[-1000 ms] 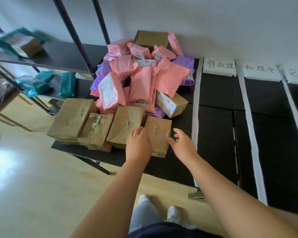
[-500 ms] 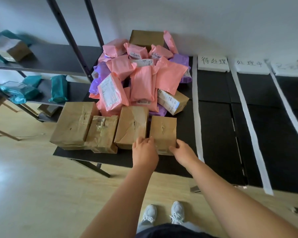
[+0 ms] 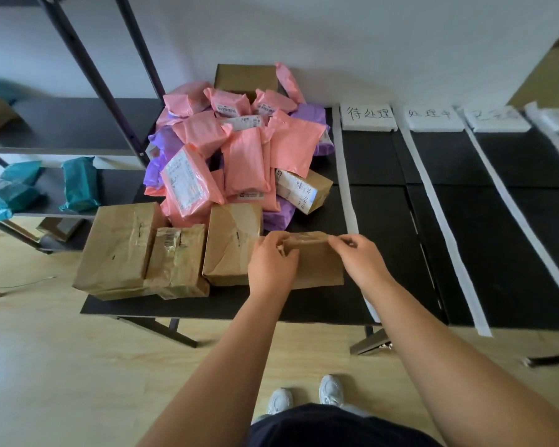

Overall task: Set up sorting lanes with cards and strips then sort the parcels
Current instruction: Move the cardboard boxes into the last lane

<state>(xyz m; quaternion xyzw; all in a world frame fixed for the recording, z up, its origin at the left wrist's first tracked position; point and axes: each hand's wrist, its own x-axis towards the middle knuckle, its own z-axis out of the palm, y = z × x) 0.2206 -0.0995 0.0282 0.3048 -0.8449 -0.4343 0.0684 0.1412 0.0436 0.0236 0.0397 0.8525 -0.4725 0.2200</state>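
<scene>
A small brown paper parcel (image 3: pixel 317 264) is tipped up at the front of the black table (image 3: pixel 304 306). My left hand (image 3: pixel 271 262) grips its left end and my right hand (image 3: pixel 360 261) pinches its upper right corner. Behind it lies a heap of pink parcels (image 3: pixel 242 159) and purple ones (image 3: pixel 310 116), with three brown parcels (image 3: pixel 120 246) in a row to its left. White strips (image 3: pixel 344 175) mark lanes to the right. White cards (image 3: pixel 368 117) with handwritten characters head the lanes by the wall.
A black metal shelf rack (image 3: pixel 65 124) at the left holds teal parcels (image 3: pixel 78 183) and a brown box. The table's legs (image 3: pixel 162 330) stand on the pale wood floor. My white shoes (image 3: pixel 304 396) are just below the table's front edge.
Both hands reached the small brown parcel, took hold of its ends and tipped it up off the table. The camera moved closer and to the right.
</scene>
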